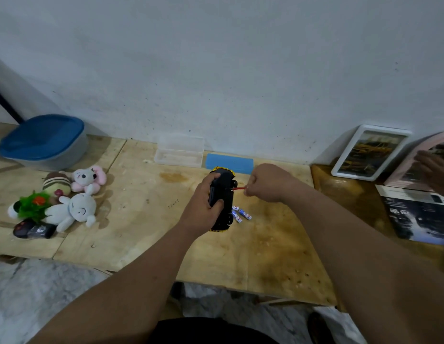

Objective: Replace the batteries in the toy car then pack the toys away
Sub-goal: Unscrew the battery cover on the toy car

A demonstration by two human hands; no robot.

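Head view: toy car (222,199) belly-up, long axis toward wall.

Head-worn, down over the table (131,219)

My left hand (203,202) gripping the upturned toy car (222,199), my right hand (265,183) pinching a red screwdriver (238,188) against its underside, batteries (242,214) just right, plush toys (67,199) far left on the wooden table (131,219)

We reach both forearms forward; our left hand (203,197) curls its fingers around the toy car (222,199), while our right hand (268,183) pinches a red screwdriver (238,188) in a closed fist.
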